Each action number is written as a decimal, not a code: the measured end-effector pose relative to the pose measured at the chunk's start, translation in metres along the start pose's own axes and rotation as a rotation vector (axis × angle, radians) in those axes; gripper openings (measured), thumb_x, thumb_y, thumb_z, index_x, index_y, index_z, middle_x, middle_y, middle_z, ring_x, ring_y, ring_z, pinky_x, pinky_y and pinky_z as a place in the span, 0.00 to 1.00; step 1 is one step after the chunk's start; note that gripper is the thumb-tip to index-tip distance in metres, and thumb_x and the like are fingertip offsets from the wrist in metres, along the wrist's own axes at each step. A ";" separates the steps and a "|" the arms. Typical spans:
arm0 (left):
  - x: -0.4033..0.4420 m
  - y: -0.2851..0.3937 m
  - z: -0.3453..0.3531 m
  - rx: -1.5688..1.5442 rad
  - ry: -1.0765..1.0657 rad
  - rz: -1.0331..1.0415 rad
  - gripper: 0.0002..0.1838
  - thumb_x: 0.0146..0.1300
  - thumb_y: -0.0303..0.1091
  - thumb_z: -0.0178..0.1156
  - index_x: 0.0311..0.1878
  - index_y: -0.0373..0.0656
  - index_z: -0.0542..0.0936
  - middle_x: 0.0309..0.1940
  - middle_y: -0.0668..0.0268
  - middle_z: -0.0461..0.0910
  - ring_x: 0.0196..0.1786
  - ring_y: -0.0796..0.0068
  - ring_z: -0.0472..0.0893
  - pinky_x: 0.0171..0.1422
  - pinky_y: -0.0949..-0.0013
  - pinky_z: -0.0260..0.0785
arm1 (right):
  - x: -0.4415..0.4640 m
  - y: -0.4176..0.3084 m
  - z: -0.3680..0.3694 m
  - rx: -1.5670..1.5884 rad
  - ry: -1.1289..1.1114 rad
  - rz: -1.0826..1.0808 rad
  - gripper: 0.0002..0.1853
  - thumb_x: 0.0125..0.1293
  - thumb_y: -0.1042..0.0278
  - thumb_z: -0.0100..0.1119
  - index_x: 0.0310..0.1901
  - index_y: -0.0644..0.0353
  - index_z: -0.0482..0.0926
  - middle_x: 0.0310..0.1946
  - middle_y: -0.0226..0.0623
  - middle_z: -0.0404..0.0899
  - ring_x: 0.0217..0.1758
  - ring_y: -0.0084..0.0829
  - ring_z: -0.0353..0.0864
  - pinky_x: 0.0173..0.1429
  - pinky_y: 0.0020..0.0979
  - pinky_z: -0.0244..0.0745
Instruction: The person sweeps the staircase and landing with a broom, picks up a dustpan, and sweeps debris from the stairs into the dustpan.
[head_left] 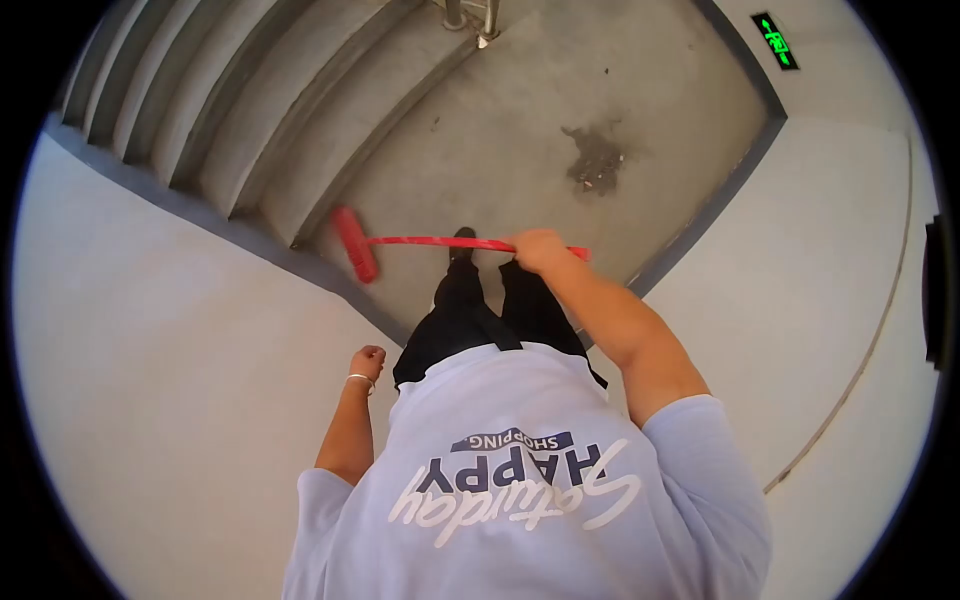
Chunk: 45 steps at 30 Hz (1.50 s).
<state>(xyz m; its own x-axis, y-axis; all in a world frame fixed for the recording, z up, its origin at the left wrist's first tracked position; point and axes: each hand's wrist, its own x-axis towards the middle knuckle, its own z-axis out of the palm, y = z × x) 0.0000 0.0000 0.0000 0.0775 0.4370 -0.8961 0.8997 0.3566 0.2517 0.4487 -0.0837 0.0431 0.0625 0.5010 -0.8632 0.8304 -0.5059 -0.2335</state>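
Note:
A red broom (430, 241) lies across the view in front of my legs, its bristled head (354, 245) at the left over the floor by the lowest stair. My right hand (540, 251) is wrapped round the handle near its right end. At my left side my left hand (368, 362), with a light bracelet at the wrist, hangs with its fingers curled in and nothing visible in them. On the floor ahead is a dark pile of dirt (596, 160), apart from the broom.
Concrete stairs (290, 105) rise at the upper left, with a metal railing post (490, 20) at the top. Pale walls (180, 290) with a grey skirting (700, 220) bound the floor (500, 130) on both sides. A green exit sign (775, 41) is at the upper right.

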 end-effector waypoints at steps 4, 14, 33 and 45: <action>-0.031 0.007 -0.005 0.000 0.086 -0.069 0.15 0.58 0.39 0.58 0.42 0.38 0.80 0.28 0.62 0.81 0.27 0.73 0.79 0.35 0.69 0.73 | -0.015 0.119 0.037 0.214 0.145 -0.041 0.29 0.59 0.71 0.48 0.63 0.33 0.68 0.54 0.40 0.76 0.57 0.41 0.75 0.59 0.39 0.70; -0.003 0.080 0.111 0.244 0.041 0.318 0.18 0.58 0.46 0.57 0.44 0.43 0.82 0.38 0.52 0.82 0.42 0.55 0.82 0.49 0.61 0.72 | -0.267 0.353 0.011 0.007 0.336 0.401 0.24 0.58 0.65 0.57 0.58 0.45 0.73 0.38 0.45 0.81 0.43 0.47 0.79 0.48 0.44 0.73; -0.023 0.111 0.094 -0.041 0.046 0.221 0.15 0.58 0.39 0.59 0.42 0.39 0.81 0.30 0.59 0.83 0.32 0.71 0.81 0.40 0.68 0.73 | -0.076 0.277 0.037 0.519 0.433 0.217 0.17 0.64 0.59 0.53 0.55 0.43 0.76 0.46 0.47 0.79 0.51 0.47 0.77 0.54 0.41 0.71; -0.045 0.034 0.126 0.289 0.013 0.156 0.18 0.57 0.44 0.57 0.43 0.40 0.80 0.38 0.54 0.83 0.44 0.57 0.81 0.51 0.61 0.72 | -0.303 0.359 0.033 0.083 0.394 0.374 0.22 0.65 0.60 0.51 0.61 0.49 0.70 0.29 0.50 0.79 0.35 0.51 0.79 0.41 0.48 0.73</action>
<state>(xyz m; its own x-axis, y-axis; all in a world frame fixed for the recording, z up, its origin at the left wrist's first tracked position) 0.0812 -0.1117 0.0027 0.2206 0.4791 -0.8496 0.9622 0.0357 0.2700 0.7096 -0.4401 0.2065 0.5607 0.4937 -0.6647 0.6665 -0.7454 0.0087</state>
